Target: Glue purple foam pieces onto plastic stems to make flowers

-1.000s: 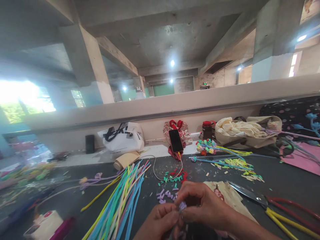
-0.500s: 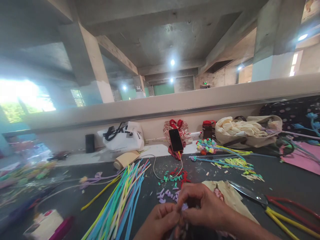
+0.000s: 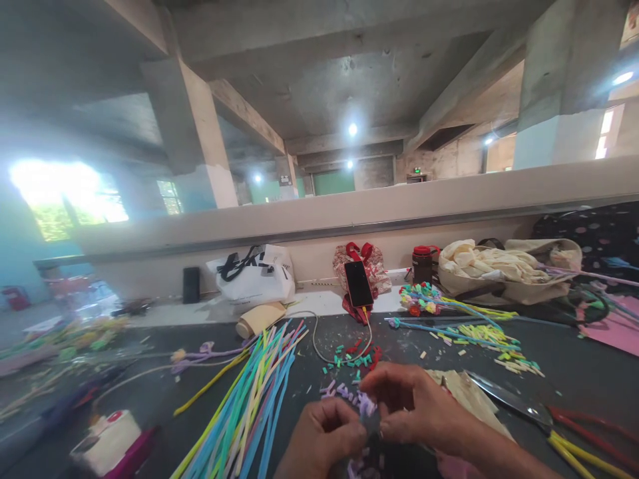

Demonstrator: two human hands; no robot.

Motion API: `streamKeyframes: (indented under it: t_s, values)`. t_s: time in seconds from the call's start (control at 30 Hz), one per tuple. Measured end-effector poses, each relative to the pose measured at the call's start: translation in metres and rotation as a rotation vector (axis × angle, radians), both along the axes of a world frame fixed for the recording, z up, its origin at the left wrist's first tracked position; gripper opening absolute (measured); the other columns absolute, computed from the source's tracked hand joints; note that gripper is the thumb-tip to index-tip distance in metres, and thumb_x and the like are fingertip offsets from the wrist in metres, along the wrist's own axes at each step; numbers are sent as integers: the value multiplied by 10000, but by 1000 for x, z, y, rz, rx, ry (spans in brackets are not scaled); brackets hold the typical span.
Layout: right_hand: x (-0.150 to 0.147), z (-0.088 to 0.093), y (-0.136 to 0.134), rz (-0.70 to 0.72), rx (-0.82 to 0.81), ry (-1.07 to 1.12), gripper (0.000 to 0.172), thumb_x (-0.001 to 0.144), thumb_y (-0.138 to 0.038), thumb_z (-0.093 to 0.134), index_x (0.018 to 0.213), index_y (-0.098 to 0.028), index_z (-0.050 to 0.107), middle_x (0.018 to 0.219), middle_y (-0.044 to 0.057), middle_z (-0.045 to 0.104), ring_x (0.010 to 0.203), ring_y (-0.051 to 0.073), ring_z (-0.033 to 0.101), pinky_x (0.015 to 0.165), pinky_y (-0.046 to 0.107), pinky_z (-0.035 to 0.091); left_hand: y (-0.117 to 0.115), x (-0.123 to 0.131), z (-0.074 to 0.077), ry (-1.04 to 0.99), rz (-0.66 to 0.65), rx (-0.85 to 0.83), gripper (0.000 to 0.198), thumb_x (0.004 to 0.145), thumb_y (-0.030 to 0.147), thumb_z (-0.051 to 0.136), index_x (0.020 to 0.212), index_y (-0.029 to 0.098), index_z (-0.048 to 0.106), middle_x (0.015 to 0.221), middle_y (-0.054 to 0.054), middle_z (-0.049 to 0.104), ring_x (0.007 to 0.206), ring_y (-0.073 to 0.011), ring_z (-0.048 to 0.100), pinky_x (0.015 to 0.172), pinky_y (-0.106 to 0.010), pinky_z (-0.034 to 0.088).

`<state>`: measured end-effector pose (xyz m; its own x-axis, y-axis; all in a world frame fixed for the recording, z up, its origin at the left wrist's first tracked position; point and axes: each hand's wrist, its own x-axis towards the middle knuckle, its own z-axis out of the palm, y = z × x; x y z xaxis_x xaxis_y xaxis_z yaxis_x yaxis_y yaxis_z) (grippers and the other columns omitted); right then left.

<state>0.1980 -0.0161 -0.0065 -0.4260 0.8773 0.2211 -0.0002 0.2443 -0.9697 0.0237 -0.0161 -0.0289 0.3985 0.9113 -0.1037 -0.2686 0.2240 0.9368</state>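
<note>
On the dark table (image 3: 569, 366), let the coloured stems (image 3: 244, 406) lie apart from your work. Your right hand (image 3: 424, 409) is loosely curved, thumb and finger parted; your left hand (image 3: 327, 436) seems pinched, but I cannot tell whether it grips something. The lilac piece (image 3: 367, 404) is between them, near the right fingertips: better steady it below, pressing lightly, so it does not flatten.

Busy dark desk (image 3: 574, 372), this! A bundle of coloured stems (image 3: 252, 392) runs toward the near edge, left of centre; lilac snippets (image 3: 344, 391) cluster mid-desk, with green bits (image 3: 343, 361) just beyond. Over right, scissors (image 3: 542, 414) lie on the near side, a pink sheet (image 3: 618, 336) farther back, and there's a white bag (image 3: 262, 283) at the far edge.
</note>
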Motion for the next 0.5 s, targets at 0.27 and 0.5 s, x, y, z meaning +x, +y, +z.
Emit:
streamKeyframes:
  t_s: [0.27,0.5]
  values:
    - [-3,-4,-1,-13,23,30,300,551,-41,619,818,-177,638,687,-44,529,592,87,445,536,186,342,-1,4,2,206,58,107,283,427,316,753,442,134,537,379,30,513,391,-73,392,447,-216,270]
    - [-3,-7,-1,-86,129,-144,196,571,-69,618,736,-170,651,677,-41,511,563,79,413,509,181,315,-5,8,8,392,132,240,211,519,263,698,439,133,552,384,43,478,424,-84,401,464,-212,283]
